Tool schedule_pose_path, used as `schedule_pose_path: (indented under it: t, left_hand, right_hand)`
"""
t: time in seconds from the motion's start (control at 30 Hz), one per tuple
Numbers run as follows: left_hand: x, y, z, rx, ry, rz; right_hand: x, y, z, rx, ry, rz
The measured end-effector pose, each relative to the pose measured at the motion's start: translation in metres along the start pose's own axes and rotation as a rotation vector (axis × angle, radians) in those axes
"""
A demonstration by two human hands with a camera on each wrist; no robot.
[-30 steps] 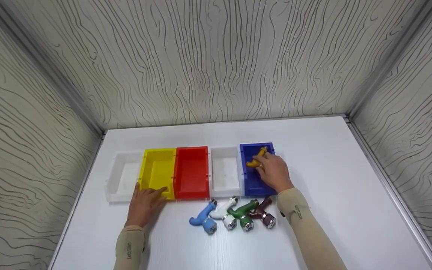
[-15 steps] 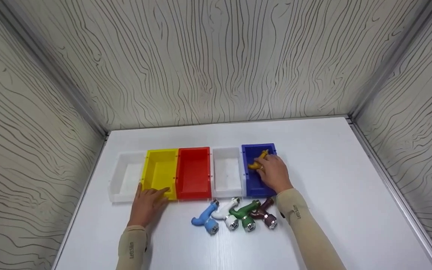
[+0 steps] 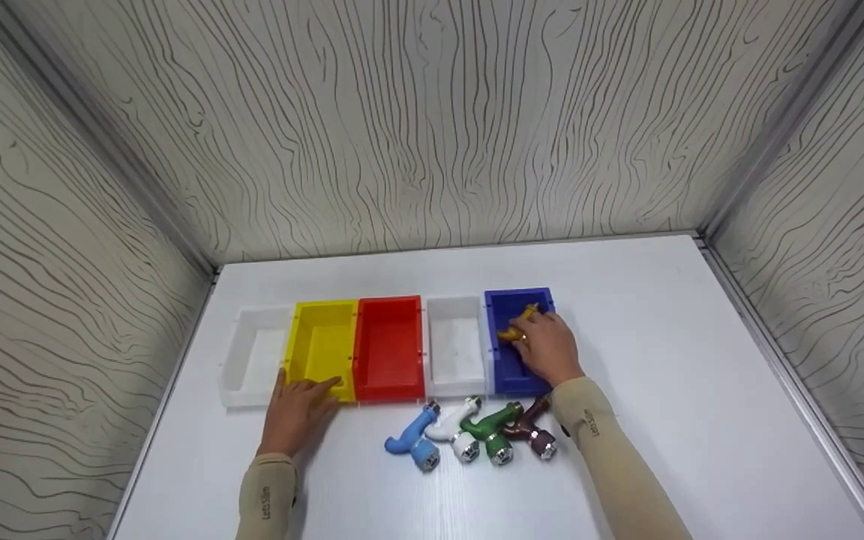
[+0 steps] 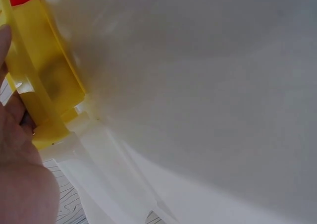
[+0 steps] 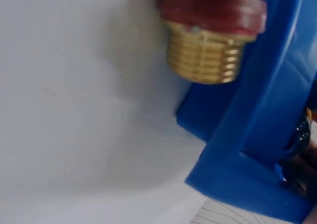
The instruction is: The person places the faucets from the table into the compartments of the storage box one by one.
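Observation:
In the head view my right hand (image 3: 552,346) reaches into the blue bin (image 3: 505,382). Its fingers hold a yellow-orange tap (image 3: 508,334) low inside, partly covered by the hand. My left hand (image 3: 293,412) is at the front of the yellow bin (image 3: 325,326), gripping its front wall with the fingers spread along the rim. In front of the bins lie a light blue tap (image 3: 407,439), a white tap (image 3: 443,429), a green tap (image 3: 488,430) and a dark red tap (image 3: 526,427). The right wrist view shows a brass threaded end (image 5: 203,55) close beside the blue bin.
A red bin (image 3: 389,345) and a white bin (image 3: 456,345) stand between the yellow and blue bins. Another clear white bin (image 3: 256,352) is at the far left. All stand in one row on the white table (image 3: 642,322), with patterned walls (image 3: 417,135) around it.
My right hand has lowered the yellow-orange tap slightly deeper into the blue bin. The left hand keeps its place at the yellow bin, and the head view has shifted a little.

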State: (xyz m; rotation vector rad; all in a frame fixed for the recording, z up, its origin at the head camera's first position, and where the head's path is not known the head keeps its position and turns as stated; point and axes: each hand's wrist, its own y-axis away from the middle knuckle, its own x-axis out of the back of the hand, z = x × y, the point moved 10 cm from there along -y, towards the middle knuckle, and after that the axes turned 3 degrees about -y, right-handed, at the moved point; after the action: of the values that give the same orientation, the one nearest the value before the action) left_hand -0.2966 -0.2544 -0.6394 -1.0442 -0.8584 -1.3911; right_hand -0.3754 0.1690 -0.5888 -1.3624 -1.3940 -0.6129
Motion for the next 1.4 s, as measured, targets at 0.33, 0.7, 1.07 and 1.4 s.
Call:
schedule_pose_path:
  t: [0.33,0.7,1.07,1.4]
  left_hand:
    - [0.001,0.000,0.000,-0.006,0.026,0.006]
    - [0.003,0.003,0.003,-0.013,-0.001,0.014]
    - [0.001,0.001,0.002,0.038,0.012,-0.024]
    - [0.000,0.001,0.001,0.026,0.007,-0.014]
  right_hand:
    - [-0.005,-0.001,-0.001,-0.001,0.058,-0.052]
    - [-0.012,-0.001,0.000,-0.005,0.093,-0.068]
    - [-0.014,-0.001,0.001,-0.011,0.149,-0.114]
    - [-0.017,-0.003,0.001,-0.024,0.148,-0.130]
